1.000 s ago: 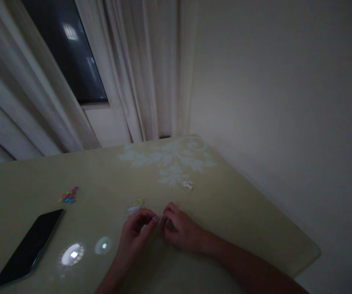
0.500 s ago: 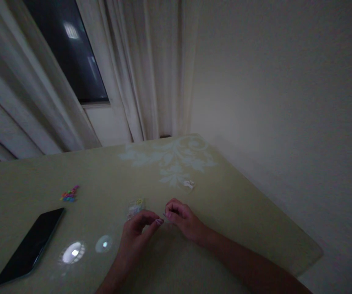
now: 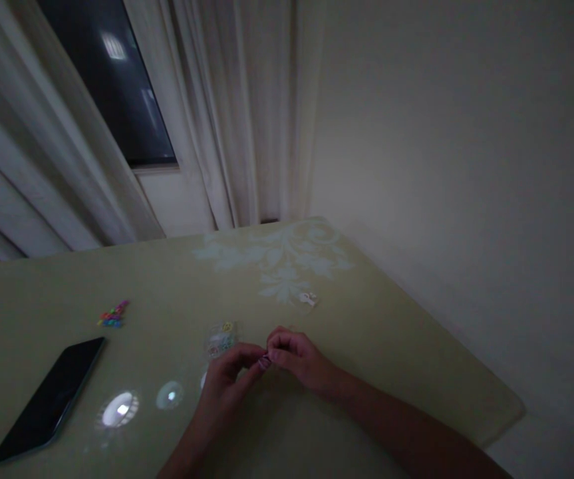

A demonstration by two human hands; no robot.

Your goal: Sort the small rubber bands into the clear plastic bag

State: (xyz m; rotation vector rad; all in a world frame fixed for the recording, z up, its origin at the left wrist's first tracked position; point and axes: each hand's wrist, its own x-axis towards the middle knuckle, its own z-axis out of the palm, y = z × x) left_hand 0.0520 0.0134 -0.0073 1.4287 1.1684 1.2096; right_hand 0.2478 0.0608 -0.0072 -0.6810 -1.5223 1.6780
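Observation:
My left hand [image 3: 231, 376] is closed in a pinch above the table. Between its thumb and fingertips shows a small pink-and-white striped piece [image 3: 265, 361], too small to name more exactly. Against it, my right hand [image 3: 299, 358] is also pinched, its fingertips meeting those of the left. Whatever the right fingers hold is hidden. Just behind the left hand lies a small clear plastic bag [image 3: 221, 339] with little coloured pieces inside, yellow and green among them. Farther back is a small white item [image 3: 308, 299], perhaps in clear wrapping.
A dark phone or tablet [image 3: 50, 399] lies flat at the left. Beyond it sits a little heap of bright coloured beads or similar pieces [image 3: 112, 317]. The greenish table [image 3: 167, 286] meets a wall [image 3: 441, 166] on the right and curtains [image 3: 247, 120] behind.
My two hands have come together, and their fingertips now touch. The thin tip seen at my right fingers before is hidden now. The striped piece shows more in my left fingers.

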